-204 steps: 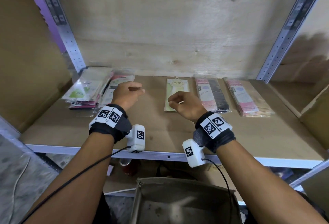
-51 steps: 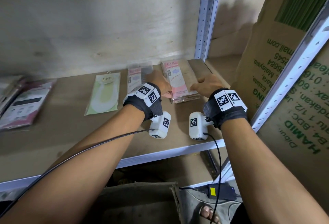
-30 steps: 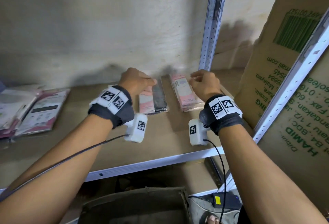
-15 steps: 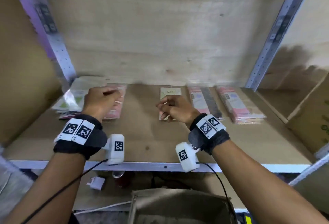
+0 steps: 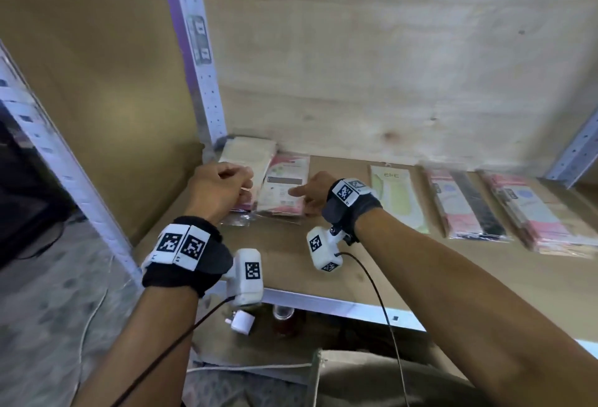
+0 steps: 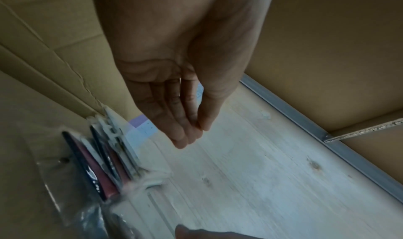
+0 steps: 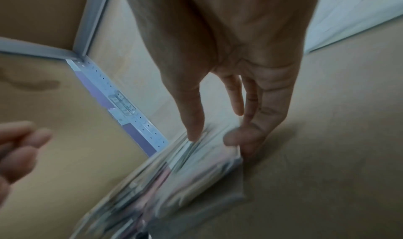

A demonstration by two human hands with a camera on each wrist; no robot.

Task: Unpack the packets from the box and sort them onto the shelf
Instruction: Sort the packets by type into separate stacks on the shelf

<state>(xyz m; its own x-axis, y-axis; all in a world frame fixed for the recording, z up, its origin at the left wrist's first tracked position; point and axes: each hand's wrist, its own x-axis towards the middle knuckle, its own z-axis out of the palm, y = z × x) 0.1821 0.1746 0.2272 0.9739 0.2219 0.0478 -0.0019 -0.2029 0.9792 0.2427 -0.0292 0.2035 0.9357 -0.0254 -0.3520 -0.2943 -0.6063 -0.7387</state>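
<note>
Sorted packets lie on the wooden shelf (image 5: 323, 264). At its far left sit a cream packet stack (image 5: 246, 160) and a pink-and-white packet stack (image 5: 284, 186). My left hand (image 5: 226, 186) hovers over the near end of these stacks; in the left wrist view its fingers (image 6: 185, 135) are relaxed and hold nothing, above the packet edges (image 6: 102, 165). My right hand (image 5: 307, 194) rests against the right side of the pink-and-white stack (image 7: 185, 170), with its thumb (image 7: 191, 134) on top and its fingers along the edge. The brown box (image 5: 372, 380) stands below the shelf.
Further right lie a green packet (image 5: 398, 199), pink-and-black packets (image 5: 466, 209) and a pink stack (image 5: 530, 215). A metal upright (image 5: 197, 50) and a cardboard wall (image 5: 97, 83) close the left side. A white plug (image 5: 241, 322) and a jar (image 5: 283, 316) sit under the shelf.
The view has swung left. Both hands have moved left: the right hand went from beside the green packet to the pink-and-white stack, and the left hand sits closer over the left stacks.
</note>
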